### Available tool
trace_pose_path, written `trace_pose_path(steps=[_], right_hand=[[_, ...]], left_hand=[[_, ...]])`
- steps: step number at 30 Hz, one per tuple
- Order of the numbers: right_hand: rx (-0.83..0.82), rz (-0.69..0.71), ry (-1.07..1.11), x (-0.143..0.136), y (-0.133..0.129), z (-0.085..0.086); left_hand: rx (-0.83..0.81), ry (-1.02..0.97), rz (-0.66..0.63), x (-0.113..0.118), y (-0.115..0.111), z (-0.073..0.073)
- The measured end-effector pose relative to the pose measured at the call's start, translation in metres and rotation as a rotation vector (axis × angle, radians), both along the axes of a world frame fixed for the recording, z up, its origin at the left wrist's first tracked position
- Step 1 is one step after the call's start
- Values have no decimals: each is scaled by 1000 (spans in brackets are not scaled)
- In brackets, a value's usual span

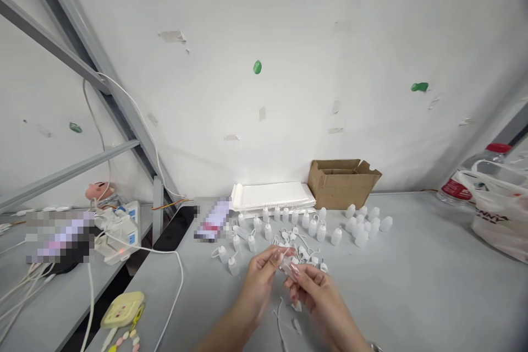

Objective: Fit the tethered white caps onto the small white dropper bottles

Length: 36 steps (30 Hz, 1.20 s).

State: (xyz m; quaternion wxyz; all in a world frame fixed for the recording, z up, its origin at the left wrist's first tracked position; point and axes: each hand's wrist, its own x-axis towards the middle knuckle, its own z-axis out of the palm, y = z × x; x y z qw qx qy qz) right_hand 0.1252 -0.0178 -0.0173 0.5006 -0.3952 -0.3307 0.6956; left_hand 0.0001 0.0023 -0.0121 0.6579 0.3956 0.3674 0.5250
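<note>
My right hand [307,285] has its fingers closed round a small translucent plastic bottle [287,267], tilted above the table. At the bottle's upper left end, my left hand [264,269] pinches a small white cap; the fingertips partly hide it. Just beyond my hands lies a loose pile of white caps with straps [304,253]. Several small capped bottles [268,231] stand behind and to the left. Farther right is a cluster of bottles without visible straps [362,237]. Below my hands, thin white strips [281,322] and a small white piece lie on the table.
An open cardboard box [344,190] and white padded envelopes [274,196] rest against the wall. A plastic bag [501,220] and a red-capped bottle [456,190] are at the right. On the left are a power strip [124,234], cables, phones and a yellow case [122,309].
</note>
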Motion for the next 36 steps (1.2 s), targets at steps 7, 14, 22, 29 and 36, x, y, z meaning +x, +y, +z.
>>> trace_pose_path(steps=[7,14,22,29,36], right_hand=[[658,-419,-693,-4,-4,-20],[637,-411,-608,-3,-8,-17],[-45,91,98,3,-3,10],[106,-84,-198,6,2,8],[336,-237,-491,4,-9,-17]], left_hand=[[-62,-41,20,-3,1,0],[30,46,-61,-2,-3,7],[120,121,-118,-6,0,6],[96,231,-42,-6,5,8],[56,125,-23,-2,0,4]])
